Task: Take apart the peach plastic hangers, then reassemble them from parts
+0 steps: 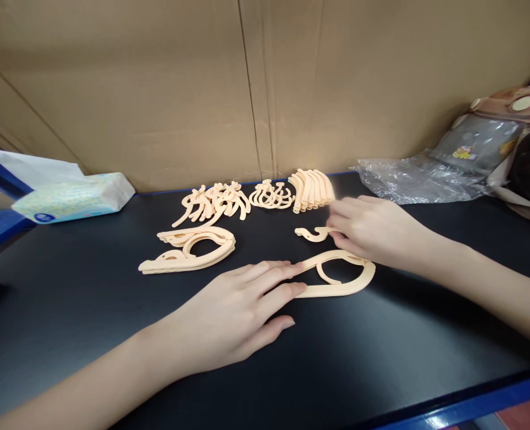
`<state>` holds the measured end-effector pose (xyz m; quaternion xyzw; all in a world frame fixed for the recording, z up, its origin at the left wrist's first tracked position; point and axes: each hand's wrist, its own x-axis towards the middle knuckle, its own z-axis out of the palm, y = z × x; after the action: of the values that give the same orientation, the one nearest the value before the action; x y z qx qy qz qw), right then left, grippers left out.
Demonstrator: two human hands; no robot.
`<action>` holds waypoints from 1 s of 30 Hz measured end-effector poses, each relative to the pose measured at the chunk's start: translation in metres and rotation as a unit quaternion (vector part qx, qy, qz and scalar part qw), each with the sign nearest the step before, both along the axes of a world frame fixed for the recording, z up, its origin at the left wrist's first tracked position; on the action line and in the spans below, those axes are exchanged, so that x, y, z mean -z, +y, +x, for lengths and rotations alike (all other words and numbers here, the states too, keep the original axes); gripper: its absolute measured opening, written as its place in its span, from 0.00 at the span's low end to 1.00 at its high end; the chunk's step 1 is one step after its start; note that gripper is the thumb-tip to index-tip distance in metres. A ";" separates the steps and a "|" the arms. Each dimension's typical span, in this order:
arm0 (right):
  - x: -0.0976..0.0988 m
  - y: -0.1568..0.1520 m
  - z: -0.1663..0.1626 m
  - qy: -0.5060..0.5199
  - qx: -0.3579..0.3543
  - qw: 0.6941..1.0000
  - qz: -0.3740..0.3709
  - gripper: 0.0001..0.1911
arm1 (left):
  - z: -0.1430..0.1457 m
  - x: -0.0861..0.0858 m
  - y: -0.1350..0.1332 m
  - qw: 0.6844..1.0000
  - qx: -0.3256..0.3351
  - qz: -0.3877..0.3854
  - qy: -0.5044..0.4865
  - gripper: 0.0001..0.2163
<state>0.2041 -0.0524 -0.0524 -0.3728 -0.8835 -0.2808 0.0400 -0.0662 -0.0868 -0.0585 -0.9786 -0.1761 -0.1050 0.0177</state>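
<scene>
My left hand [247, 310] lies with its fingers stretched out, fingertips resting on the two arms of a cream folding hanger [345, 289]. The hanger's arms meet in a rounded bend on the right, with a curved strip inside the loop. Just beyond it, my right hand [367, 230] has its fingers bent together on the right end of a small cream hook [312, 235]. Those fingertips are slightly blurred, and the end of the hook is hidden behind them. To the left sits a stack of folded hangers [202, 260], apart from both hands.
Along the back lie a heap of branching cream pieces [215, 200], several loose hooks [271, 196] and a row of curved arms [312, 188]. A tissue pack [76, 197] is at left; a clear plastic bag [408, 179] and a grey bottle [475, 140] are at right. Cardboard [157, 89] walls the back.
</scene>
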 end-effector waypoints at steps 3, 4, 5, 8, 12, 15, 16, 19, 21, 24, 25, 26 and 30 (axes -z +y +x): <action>-0.004 -0.001 0.000 0.012 0.000 1.000 0.005 0.10 | -0.001 0.000 0.000 1.000 -0.001 0.001 0.001 0.16; -0.005 -0.002 0.000 0.017 -0.001 1.000 0.011 0.10 | 0.000 0.000 -0.001 1.000 -0.001 0.000 0.001 0.16; -0.007 -0.003 0.000 0.021 -0.003 1.000 0.018 0.10 | 0.000 -0.001 -0.001 1.000 -0.001 0.000 0.000 0.16; -0.009 -0.007 -0.003 0.031 -0.015 0.999 0.040 0.10 | 0.001 -0.001 0.000 1.000 0.004 -0.001 -0.004 0.16; -0.012 -0.014 -0.011 0.052 -0.038 0.997 0.037 0.10 | 0.002 -0.001 -0.001 1.000 0.006 -0.003 -0.001 0.17; -0.013 -0.020 -0.017 0.079 -0.060 0.995 0.031 0.10 | 0.002 0.000 -0.002 1.000 -0.004 -0.002 -0.017 0.20; -0.014 -0.022 -0.019 0.089 -0.067 0.993 0.031 0.09 | 0.002 0.000 -0.002 1.000 -0.011 -0.003 -0.028 0.21; -0.015 -0.025 -0.023 0.119 -0.082 0.989 0.025 0.09 | 0.002 0.000 -0.002 0.998 -0.031 -0.016 -0.051 0.23; -0.014 -0.025 -0.024 0.138 -0.086 0.987 0.014 0.08 | 0.002 0.000 -0.002 0.998 -0.039 -0.029 -0.048 0.24; -0.013 -0.025 -0.024 0.164 -0.093 0.982 0.003 0.07 | 0.002 -0.001 -0.002 0.997 -0.048 -0.035 -0.047 0.24; -0.012 -0.026 -0.024 0.171 -0.096 0.981 0.000 0.07 | 0.002 -0.001 -0.002 0.997 -0.051 -0.033 -0.049 0.25; -0.012 -0.026 -0.024 0.175 -0.100 0.980 -0.002 0.07 | 0.001 -0.001 -0.002 0.997 -0.053 -0.032 -0.051 0.26; -0.010 -0.028 -0.028 0.183 -0.118 0.976 -0.005 0.08 | 0.002 -0.002 -0.001 0.996 -0.056 -0.040 -0.049 0.30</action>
<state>0.1765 -0.0800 -0.0422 -0.3110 -0.9004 -0.1963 0.2324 -0.0642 -0.0883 -0.0568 -0.9609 -0.2351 -0.1441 -0.0245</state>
